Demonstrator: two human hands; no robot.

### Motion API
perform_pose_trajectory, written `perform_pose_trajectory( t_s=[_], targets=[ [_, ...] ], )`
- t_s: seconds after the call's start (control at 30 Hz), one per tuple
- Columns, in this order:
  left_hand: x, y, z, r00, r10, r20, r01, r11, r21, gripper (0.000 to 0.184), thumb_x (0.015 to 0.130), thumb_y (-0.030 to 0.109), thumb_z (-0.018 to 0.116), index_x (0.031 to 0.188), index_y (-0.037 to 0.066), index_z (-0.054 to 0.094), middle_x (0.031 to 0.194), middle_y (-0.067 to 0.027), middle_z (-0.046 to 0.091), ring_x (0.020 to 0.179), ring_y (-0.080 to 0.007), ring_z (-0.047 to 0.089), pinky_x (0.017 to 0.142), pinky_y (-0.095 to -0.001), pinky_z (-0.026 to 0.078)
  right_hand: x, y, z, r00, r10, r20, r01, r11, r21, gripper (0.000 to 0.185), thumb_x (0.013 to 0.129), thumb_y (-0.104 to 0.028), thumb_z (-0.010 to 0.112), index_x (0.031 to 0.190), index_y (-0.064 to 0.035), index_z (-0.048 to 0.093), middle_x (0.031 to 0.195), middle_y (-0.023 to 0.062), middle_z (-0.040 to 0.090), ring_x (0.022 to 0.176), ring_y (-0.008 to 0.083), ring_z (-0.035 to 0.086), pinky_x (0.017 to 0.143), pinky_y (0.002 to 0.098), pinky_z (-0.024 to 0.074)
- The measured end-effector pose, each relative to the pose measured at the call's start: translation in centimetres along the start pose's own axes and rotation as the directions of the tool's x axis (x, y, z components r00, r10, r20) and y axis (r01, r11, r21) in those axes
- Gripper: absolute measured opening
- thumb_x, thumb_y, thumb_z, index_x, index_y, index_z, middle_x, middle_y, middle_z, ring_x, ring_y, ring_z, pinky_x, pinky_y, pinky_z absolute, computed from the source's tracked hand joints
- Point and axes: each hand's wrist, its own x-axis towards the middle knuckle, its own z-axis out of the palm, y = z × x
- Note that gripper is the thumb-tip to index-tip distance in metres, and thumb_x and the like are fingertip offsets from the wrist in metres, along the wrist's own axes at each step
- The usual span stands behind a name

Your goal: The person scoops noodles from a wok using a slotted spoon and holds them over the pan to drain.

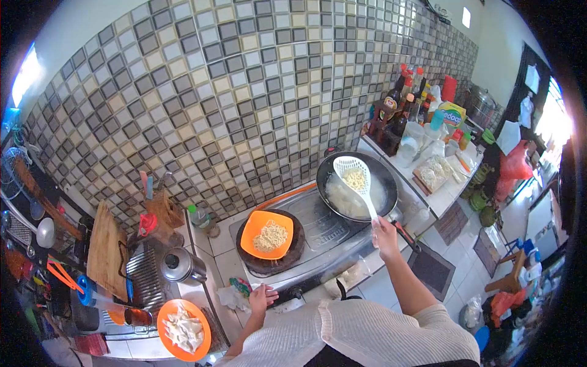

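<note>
Sweater (pixel 342 324) nearest; right hand (pixel 385 237) wrapped round the skimmer (pixel 367 194), over the wok (pixel 390 183), two o'clock from the bowl (pixel 249 232); probably light, stiff, best held by the handle, its noodles (pixel 354 179) soft, slippery; left hand (pixel 263 297) loose, apparently empty.

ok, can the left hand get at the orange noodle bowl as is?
Probably yes: the left hand looks empty, just in front of the orange bowl, with nothing visible blocking it; the right hand holds the slotted spoon over the pan.
</note>
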Motion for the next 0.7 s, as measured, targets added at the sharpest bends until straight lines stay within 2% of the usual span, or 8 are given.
perform_pose_trajectory(
  t_s=[0.23,0.33,0.4,0.43,0.5,0.53,0.63,0.7],
  targets=[
    [0.0,-0.1,0.0,1.0,0.014,0.002,-0.014,1.0,-0.021,0.042,0.095,0.039,0.041,0.089,0.002,0.06,0.075,-0.0125,0.068,0.061,-0.0194,0.067,0.045,-0.0232,0.046,0.7,2.3,-0.8,1.0,0.013,-0.006,-0.013,0.998,0.061,0.017,0.093,-0.018,0.052,0.102,-0.0059,0.058,0.06,-0.005,0.041,0.042,0.0037,0.036,0.036,0.0199,0.0278],
    [-0.2,0.0,-0.1,1.0,0.011,0.0,-0.011,1.0,-0.021,0.042,0.094,0.04,0.041,0.089,0.002,0.059,0.075,-0.0121,0.068,0.06,-0.0194,0.067,0.045,-0.0233,0.046,0.4,1.2,-0.6,0.997,0.078,-0.013,-0.078,0.997,0.008,0.012,0.093,-0.017,0.051,0.092,-0.0059,0.056,0.06,-0.0061,0.04,0.044,0.0036,0.035,0.038,0.0199,0.0282],
    [-0.2,0.1,0.0,1.0,0.004,0.0,-0.004,1.0,-0.029,0.043,0.094,0.04,0.041,0.089,0.002,0.059,0.075,-0.0119,0.068,0.06,-0.0193,0.067,0.045,-0.0233,0.046,-0.3,-1.0,-0.2,0.994,-0.102,-0.036,0.102,0.995,-0.004,0.015,0.093,-0.016,0.05,0.098,-0.005,0.058,0.061,-0.0062,0.041,0.045,0.0032,0.036,0.04,0.0205,0.0293],
    [-0.2,0.0,0.0,1.0,0.004,0.003,-0.004,0.999,-0.033,0.042,0.094,0.039,0.042,0.091,0.002,0.06,0.076,-0.0126,0.068,0.061,-0.02,0.067,0.045,-0.0232,0.046,-0.3,-1.9,0.1,0.994,-0.102,-0.038,0.102,0.995,-0.004,0.015,0.093,-0.016,0.05,0.098,-0.005,0.058,0.061,-0.0062,0.041,0.045,0.0032,0.036,0.04,0.0205,0.0293],
    [-0.2,0.0,0.0,1.0,0.002,0.006,-0.002,0.999,-0.034,0.041,0.094,0.039,0.043,0.092,0.001,0.06,0.076,-0.0132,0.068,0.063,-0.0206,0.068,0.045,-0.0231,0.045,-0.2,-3.1,0.4,0.95,-0.29,-0.115,0.265,0.944,-0.196,0.02,0.093,-0.015,0.049,0.107,-0.004,0.058,0.062,-0.006,0.043,0.047,0.003,0.038,0.042,0.0204,0.0307],
    [-0.2,0.0,0.0,1.0,0.012,0.005,-0.012,1.0,-0.027,0.042,0.094,0.039,0.042,0.091,0.002,0.06,0.076,-0.0124,0.068,0.061,-0.02,0.067,0.044,-0.0229,0.046,0.1,-3.0,0.0,0.967,-0.239,-0.082,0.223,0.959,-0.175,0.024,0.093,-0.014,0.049,0.113,-0.003,0.057,0.063,-0.0059,0.043,0.048,0.0033,0.039,0.043,0.0199,0.0322],
    [-0.4,0.2,0.0,1.0,0.024,0.005,-0.024,1.0,-0.016,0.042,0.095,0.039,0.04,0.089,0.002,0.06,0.075,-0.0117,0.068,0.06,-0.0193,0.067,0.044,-0.0227,0.046,0.5,0.0,-0.8,0.991,-0.123,-0.053,0.119,0.99,-0.08,0.026,0.092,-0.014,0.05,0.114,-0.0026,0.056,0.063,-0.0056,0.043,0.048,0.0036,0.04,0.044,0.0201,0.0341],
    [-0.3,0.3,0.1,1.0,0.029,0.0,-0.029,0.999,-0.019,0.042,0.095,0.039,0.04,0.088,0.003,0.06,0.075,-0.0118,0.068,0.06,-0.0193,0.067,0.044,-0.0227,0.046,0.8,0.9,-1.2,0.988,-0.127,-0.085,0.119,0.988,-0.098,0.026,0.091,-0.015,0.051,0.114,-0.0028,0.056,0.063,-0.0051,0.044,0.048,0.0041,0.04,0.044,0.0206,0.0352]
  ],
)
